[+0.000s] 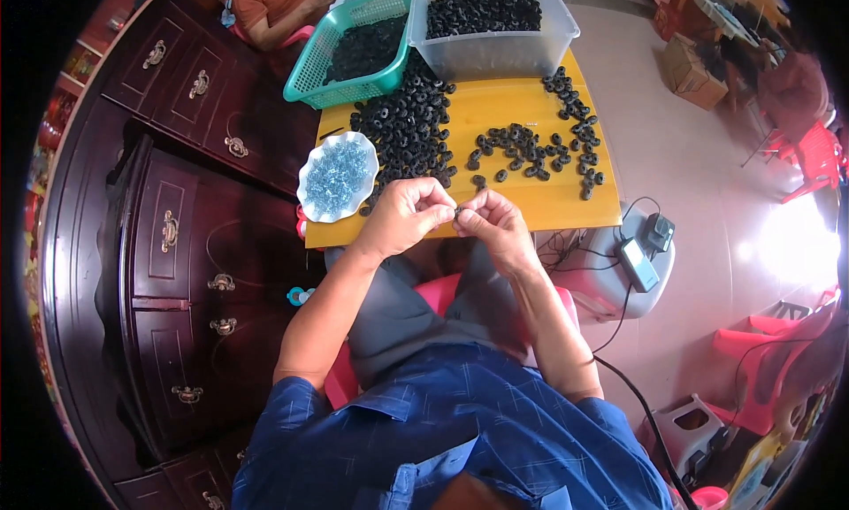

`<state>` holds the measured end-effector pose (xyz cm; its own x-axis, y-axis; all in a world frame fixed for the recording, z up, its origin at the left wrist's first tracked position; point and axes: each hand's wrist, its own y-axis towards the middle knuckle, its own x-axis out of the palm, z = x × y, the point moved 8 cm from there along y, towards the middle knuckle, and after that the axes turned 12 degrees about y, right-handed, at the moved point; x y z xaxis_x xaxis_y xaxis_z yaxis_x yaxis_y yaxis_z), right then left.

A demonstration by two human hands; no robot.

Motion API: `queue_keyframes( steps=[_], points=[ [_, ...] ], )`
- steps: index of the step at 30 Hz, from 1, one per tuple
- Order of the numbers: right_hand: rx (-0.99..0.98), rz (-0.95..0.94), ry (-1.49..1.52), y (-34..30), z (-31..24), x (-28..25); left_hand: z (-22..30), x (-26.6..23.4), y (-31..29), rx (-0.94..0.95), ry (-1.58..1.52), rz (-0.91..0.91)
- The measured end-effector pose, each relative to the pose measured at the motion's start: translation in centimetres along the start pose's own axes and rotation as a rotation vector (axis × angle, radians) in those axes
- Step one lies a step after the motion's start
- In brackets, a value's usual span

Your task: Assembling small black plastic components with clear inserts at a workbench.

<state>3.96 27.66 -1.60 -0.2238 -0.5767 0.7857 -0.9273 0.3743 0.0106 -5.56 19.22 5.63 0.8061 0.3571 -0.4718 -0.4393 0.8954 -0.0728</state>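
Over the near edge of the yellow table (pixel 531 211), my left hand (pixel 407 214) and my right hand (pixel 495 227) meet fingertip to fingertip. Between them is a small black part (pixel 458 212), pinched from both sides and mostly covered by the fingers. A large heap of small black ring-like parts (pixel 402 125) lies beyond my left hand. Past my right hand, a looser group of the same black parts (pixel 522 147) is spread out. Left of my left hand stands a white wavy-rimmed dish (pixel 307 187) filled with tiny clear bluish pieces (pixel 339 176).
At the table's far side stand a green basket (pixel 305 87) and a translucent tub (pixel 491 54), both holding black parts. Another person's arm (pixel 274 28) shows behind the basket. Dark wooden drawers (pixel 203 218) flank the left; a grey stool with devices and cables (pixel 610 280) is at right.
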Motion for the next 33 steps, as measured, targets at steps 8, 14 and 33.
queue_keyframes(
  steps=[8,14,33],
  points=[
    [0.000,-0.008,-0.103,0.0,0.8,-0.1,0.0,-0.2,-0.3,0.006,0.085,0.029],
    [0.100,0.050,0.109,0.0,1.2,0.4,1.8,-0.4,-0.4,0.143,0.192,0.112],
    [0.158,-0.007,0.561,0.4,1.4,-1.0,6.2,2.3,-0.8,0.500,0.838,0.521]
  ],
)
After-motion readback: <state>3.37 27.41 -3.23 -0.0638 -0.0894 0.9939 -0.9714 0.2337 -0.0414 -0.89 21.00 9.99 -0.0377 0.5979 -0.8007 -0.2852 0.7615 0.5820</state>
